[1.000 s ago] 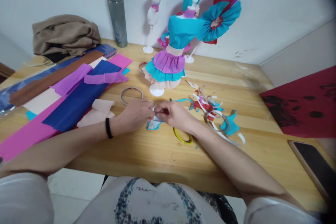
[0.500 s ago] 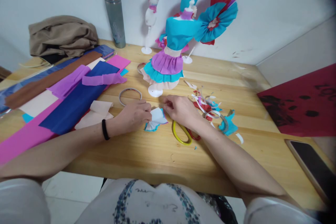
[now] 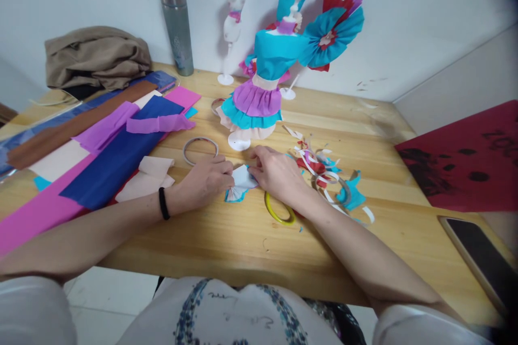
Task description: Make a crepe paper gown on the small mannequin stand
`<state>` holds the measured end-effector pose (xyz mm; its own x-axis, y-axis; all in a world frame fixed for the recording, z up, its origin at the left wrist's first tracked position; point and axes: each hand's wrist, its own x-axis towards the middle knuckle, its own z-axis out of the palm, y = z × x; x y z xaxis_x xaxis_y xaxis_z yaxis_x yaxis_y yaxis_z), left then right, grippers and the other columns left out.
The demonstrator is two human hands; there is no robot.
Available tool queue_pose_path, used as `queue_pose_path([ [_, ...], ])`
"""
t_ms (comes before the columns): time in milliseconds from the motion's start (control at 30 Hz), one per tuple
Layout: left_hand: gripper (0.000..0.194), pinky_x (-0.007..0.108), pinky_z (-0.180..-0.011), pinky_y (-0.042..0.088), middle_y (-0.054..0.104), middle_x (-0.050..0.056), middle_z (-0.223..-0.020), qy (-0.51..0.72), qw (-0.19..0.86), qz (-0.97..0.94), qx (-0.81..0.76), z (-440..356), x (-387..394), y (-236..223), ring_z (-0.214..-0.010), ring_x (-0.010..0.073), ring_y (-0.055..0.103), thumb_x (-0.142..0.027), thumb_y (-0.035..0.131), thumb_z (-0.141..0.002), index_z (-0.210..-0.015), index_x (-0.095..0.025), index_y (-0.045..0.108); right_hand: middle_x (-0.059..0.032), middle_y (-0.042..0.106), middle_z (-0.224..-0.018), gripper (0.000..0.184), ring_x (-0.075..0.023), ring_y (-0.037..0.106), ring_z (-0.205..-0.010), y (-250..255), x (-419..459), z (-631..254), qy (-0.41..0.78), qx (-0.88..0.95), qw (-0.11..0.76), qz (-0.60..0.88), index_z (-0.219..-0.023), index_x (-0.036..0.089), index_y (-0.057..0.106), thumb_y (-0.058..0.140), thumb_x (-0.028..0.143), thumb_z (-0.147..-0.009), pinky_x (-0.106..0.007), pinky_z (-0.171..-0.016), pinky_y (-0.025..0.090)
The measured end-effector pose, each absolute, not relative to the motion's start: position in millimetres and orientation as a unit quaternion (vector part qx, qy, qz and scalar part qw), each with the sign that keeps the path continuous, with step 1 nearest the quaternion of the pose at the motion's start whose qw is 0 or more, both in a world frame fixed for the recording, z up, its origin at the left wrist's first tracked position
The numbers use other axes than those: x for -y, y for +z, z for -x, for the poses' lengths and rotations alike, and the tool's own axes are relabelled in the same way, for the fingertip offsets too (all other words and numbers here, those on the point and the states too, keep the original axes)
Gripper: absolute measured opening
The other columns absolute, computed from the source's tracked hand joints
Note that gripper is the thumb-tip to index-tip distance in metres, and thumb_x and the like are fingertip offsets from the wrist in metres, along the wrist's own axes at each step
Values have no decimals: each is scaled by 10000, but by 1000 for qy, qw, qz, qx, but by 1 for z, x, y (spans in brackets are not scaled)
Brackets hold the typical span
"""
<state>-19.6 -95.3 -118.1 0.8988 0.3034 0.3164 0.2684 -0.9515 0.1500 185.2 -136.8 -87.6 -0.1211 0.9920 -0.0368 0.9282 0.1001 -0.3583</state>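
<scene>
A small pleated white and teal paper fan (image 3: 240, 183) lies on the wooden table (image 3: 243, 237) between my hands. My left hand (image 3: 204, 180), with a black band at the wrist, pinches the fan's left side with curled fingers. My right hand (image 3: 275, 172) presses its fingertips onto the fan's right edge. A yellow scissors handle (image 3: 278, 212) shows just below my right wrist. Behind my hands stands a small mannequin (image 3: 259, 86) in a teal and purple paper dress.
Long crepe paper sheets (image 3: 105, 140) in pink, blue, brown and purple cover the left side. A tape ring (image 3: 199, 149), paper scraps (image 3: 327, 172), a steel flask (image 3: 174, 19), a folded brown cloth (image 3: 97, 56), a red sheet (image 3: 465, 161) and a phone (image 3: 481, 259) are around.
My right hand drew back from the fan half a second ago, baring it and the scissors, then came back onto the fan's right edge. My left hand stayed on the fan.
</scene>
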Motion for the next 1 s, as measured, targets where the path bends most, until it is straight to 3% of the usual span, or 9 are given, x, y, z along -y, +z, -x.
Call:
queue_pose_path([
  [100,316,292,-626,343,595,44,-763,163,43,-974,-148,20,96,-117,-697,157,468,-45,455,-920,-743,-156,691,-40,670,-811,87,-153,568,-713,-86,140,-184,186,773,137,591,-803,172,627,583,98,-787,-249,-616,301],
  [300,320,308,-636,351,595,44,-753,169,61,-972,-151,20,96,-119,-699,166,477,-94,431,-960,-827,-159,714,-21,643,-693,188,-127,522,-614,-93,138,-179,259,773,78,574,-716,167,644,529,39,-793,-243,-588,280],
  [467,249,301,-658,374,614,40,-770,174,75,-969,-161,20,94,-123,-734,169,513,-131,490,-951,-825,-162,702,-4,615,-657,36,-125,501,-583,-94,137,-178,257,758,86,593,-768,172,633,641,163,-802,-243,-566,258],
  [800,309,304,-666,357,634,52,-815,136,89,-971,-176,14,91,-121,-754,171,505,-103,456,-941,-768,-152,708,-32,653,-764,84,-143,544,-665,-103,140,-176,239,779,95,572,-858,163,635,641,135,-779,-241,-603,307],
  [1000,254,306,-735,397,637,45,-812,126,140,-963,-195,9,87,-119,-784,172,541,-168,527,-937,-751,-163,701,-23,656,-747,81,-134,547,-649,-98,139,-177,255,782,93,561,-836,166,648,623,119,-775,-234,-590,304],
])
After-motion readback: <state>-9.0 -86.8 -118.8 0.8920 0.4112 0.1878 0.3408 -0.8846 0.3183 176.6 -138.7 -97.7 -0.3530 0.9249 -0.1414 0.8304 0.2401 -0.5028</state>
